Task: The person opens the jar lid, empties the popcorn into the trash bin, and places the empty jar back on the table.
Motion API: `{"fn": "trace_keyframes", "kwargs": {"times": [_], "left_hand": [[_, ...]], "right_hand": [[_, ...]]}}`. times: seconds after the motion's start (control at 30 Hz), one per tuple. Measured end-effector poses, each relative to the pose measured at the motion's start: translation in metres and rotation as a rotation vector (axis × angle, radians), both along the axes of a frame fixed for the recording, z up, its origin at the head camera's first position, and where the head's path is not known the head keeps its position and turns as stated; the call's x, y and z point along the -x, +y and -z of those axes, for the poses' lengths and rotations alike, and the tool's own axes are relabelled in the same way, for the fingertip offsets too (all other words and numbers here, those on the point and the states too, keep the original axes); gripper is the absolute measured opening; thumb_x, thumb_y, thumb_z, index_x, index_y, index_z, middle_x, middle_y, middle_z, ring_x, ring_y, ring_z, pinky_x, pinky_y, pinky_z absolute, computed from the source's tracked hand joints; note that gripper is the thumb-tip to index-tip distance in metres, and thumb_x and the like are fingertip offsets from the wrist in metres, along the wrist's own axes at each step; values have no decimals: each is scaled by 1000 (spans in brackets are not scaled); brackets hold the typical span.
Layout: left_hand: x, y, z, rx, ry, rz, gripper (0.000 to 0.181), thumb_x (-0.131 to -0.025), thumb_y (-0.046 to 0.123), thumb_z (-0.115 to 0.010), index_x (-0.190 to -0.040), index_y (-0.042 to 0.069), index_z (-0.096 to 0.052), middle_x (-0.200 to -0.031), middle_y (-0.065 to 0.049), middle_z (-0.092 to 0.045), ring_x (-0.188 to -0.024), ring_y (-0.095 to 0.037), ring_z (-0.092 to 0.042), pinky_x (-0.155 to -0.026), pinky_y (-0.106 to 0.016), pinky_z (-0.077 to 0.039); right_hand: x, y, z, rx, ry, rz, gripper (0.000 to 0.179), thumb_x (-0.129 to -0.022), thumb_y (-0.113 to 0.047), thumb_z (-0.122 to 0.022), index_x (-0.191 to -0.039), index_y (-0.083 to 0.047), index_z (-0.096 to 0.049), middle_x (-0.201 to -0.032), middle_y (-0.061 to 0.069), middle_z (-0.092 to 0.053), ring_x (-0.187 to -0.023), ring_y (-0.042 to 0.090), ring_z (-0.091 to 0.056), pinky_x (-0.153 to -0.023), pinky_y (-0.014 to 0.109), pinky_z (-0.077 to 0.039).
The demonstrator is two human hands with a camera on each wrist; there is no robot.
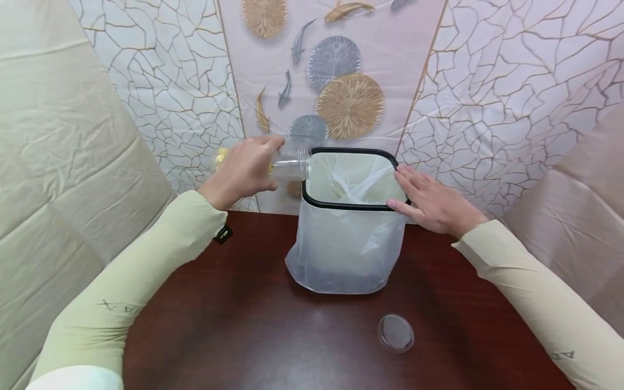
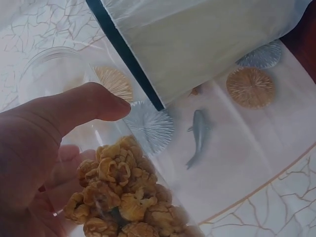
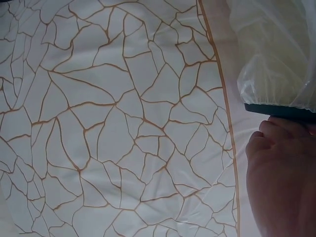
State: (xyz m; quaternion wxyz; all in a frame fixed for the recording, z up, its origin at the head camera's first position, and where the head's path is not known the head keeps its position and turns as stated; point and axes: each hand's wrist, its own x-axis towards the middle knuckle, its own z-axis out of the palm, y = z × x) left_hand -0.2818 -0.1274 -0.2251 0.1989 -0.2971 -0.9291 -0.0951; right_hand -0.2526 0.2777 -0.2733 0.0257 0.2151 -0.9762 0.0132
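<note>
My left hand [image 1: 246, 169] grips a clear jar [image 1: 288, 168] laid nearly on its side, its open mouth at the left rim of a trash bin [image 1: 355, 207]. Caramel popcorn [image 2: 131, 192] shows inside the jar in the left wrist view, gathered toward its bottom end. A translucent white bag [image 1: 348, 249] lines the bin and hangs down over its outside, under the black rim. On the bin's right corner rests my right hand [image 1: 434, 203], fingers stretched over the rim and thumb along the front edge. In the right wrist view its fingertips are partly hidden.
A round clear lid [image 1: 396, 333] lies on the dark red-brown table [image 1: 234, 330] in front of the bin. Patterned cloth [image 1: 487, 103] stands as a backdrop close behind the bin, with plain beige fabric [image 1: 53, 162] at the left side.
</note>
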Motion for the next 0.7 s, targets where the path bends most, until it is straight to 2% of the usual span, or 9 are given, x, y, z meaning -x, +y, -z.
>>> {"fn": "trace_keyframes", "kwargs": {"times": [0.1, 0.2, 0.43, 0.7], "left_hand": [[1, 5, -4, 38, 38, 3, 77, -69, 13, -93, -137, 2, -59, -135, -17, -69, -114, -40, -68, -91, -55, -58], [1, 11, -6, 72, 95, 14, 67, -68, 10, -91, -126, 5, -59, -123, -16, -72, -104, -40, -69, -81, -56, -58], [5, 25, -10, 170, 227, 59, 53, -69, 7, -87, -113, 3, -57, -108, -15, -72, -102, -41, -70, -88, -53, -58], [6, 35, -14, 241, 318, 99, 35, -73, -8, -69, -106, 1, -60, -98, -14, -71, -97, -39, -71, -87, -50, -59]], "right_hand": [[0, 0, 0, 0, 0, 1, 86, -109, -62, -35, -169, -5, -14, -178, 19, -10, -163, 44, -14, -128, 64, -22], [1, 0, 1, -2, 6, -3, 85, -109, -62, -35, -169, -4, -14, -177, 20, -11, -163, 43, -14, -129, 63, -22], [1, 2, 2, -1, 16, -17, 84, -109, -58, -37, -168, -2, -17, -176, 22, -14, -164, 43, -14, -130, 61, -20], [1, 1, 1, 3, 21, -22, 84, -109, -57, -39, -167, 0, -18, -176, 23, -14, -164, 42, -14, -131, 60, -19]]}}
